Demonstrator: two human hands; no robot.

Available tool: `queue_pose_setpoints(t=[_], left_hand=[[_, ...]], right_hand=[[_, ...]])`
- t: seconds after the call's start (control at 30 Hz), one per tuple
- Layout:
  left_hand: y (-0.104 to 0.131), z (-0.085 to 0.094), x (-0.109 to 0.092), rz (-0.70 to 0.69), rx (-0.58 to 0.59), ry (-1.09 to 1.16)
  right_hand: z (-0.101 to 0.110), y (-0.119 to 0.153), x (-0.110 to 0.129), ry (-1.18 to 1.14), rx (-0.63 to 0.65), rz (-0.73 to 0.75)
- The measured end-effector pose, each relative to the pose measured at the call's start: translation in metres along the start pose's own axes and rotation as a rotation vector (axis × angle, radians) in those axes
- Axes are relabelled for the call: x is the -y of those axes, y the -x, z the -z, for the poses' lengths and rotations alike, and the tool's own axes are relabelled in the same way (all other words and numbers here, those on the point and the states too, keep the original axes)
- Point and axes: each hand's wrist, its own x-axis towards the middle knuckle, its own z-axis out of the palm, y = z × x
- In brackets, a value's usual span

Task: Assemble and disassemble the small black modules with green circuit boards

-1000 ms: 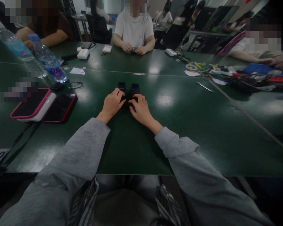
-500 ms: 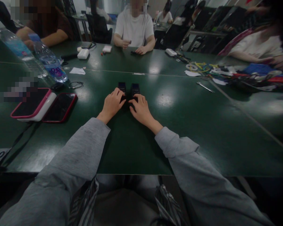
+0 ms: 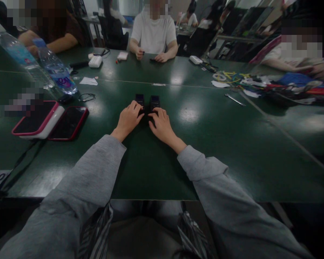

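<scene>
Two small black devices with dark screens stand side by side on the green table [image 3: 162, 172], a narrow gap between them. My left hand [image 3: 128, 118] has its fingers round the near part of the left black device [image 3: 139, 98]. The right black device [image 3: 154, 99] is held the same way by my right hand [image 3: 162, 124], thumb at its left side. The screens face up beyond my fingertips, while the lower parts of both devices are hidden under the fingers.
At the left lie a red-edged phone [image 3: 68, 123], a pink-framed phone [image 3: 36, 118] and two water bottles, one with a blue cap [image 3: 56, 70]. A wrench [image 3: 234, 99] and a cable pile [image 3: 259, 82] lie right. A person in white [image 3: 153, 34] sits opposite.
My right thumb has shifted very slightly; my left hand and both devices look unmoved. Across the table, the person's hand has lowered a little.
</scene>
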Motion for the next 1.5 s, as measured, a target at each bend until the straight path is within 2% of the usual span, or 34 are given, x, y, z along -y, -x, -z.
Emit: queue_pose_setpoints(t=[0.67, 0.77, 0.97, 1.13, 1.27, 1.5], left_hand=[[-0.004, -0.003, 0.001, -0.119, -0.053, -0.054], [-0.004, -0.002, 0.001, -0.116, -0.095, -0.045], [-0.004, -0.001, 0.003, -0.064, -0.254, 0.046], [-0.005, 0.001, 0.013, -0.043, -0.325, 0.054], [-0.006, 0.001, 0.028, -0.021, -0.284, 0.010], [-0.004, -0.001, 0.041, 0.005, -0.092, -0.011]], right_hand=[[0.001, 0.000, 0.000, 0.014, -0.001, 0.005], [0.000, 0.000, 0.000, 0.008, 0.004, -0.002], [0.001, 0.000, 0.001, -0.002, 0.009, -0.005], [0.003, 0.001, 0.002, -0.007, 0.003, 0.003], [0.002, 0.001, 0.002, 0.001, 0.001, 0.014], [0.003, 0.001, 0.002, 0.004, 0.019, 0.007]])
